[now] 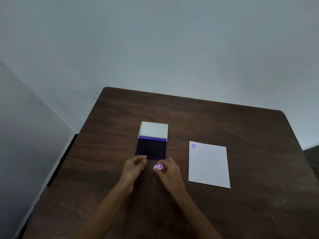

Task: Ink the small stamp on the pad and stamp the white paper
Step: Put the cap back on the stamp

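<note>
Just in front of the ink pad (150, 148), we pinch the small stamp (158, 167) in our right hand (168, 170).

It looks light and rigid, best held by its sides, face kept free. Our left hand (134, 167) hovers loosely curled and empty at the pad's near edge. To the pad's right lies the white paper (208, 167), with one purple mark (193, 145) in its far corner.

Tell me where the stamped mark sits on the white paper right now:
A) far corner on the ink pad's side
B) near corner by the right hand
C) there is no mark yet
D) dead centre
A: the purple mark sits in the far corner of the white paper nearest the ink pad; the rest of the sheet is blank.
</note>
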`<action>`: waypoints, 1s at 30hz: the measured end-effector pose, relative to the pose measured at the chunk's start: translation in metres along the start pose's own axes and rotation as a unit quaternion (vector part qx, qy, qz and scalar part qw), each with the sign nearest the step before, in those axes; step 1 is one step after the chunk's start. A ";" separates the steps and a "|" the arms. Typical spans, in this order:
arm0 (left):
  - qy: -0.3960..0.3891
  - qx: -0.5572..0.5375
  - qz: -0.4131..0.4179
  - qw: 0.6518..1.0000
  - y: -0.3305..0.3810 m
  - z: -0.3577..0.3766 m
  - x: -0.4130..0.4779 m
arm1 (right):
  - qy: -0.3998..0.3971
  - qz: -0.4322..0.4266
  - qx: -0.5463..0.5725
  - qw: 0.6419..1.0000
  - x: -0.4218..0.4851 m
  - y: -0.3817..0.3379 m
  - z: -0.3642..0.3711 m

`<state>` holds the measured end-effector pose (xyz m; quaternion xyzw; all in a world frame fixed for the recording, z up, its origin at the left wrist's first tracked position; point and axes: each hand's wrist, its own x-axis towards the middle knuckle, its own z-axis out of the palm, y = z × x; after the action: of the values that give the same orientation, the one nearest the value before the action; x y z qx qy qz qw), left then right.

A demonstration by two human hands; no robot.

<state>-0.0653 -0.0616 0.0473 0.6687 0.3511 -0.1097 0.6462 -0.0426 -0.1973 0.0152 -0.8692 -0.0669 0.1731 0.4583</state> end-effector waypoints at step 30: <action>0.070 0.112 0.058 0.990 0.054 -0.001 0.122 | 0.125 0.156 0.095 0.975 0.111 -0.013 -0.022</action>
<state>0.0566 -0.0162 0.0165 0.7618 0.3419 -0.0639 0.5466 0.0692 -0.1768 0.0108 -0.8363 0.1442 0.1375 0.5107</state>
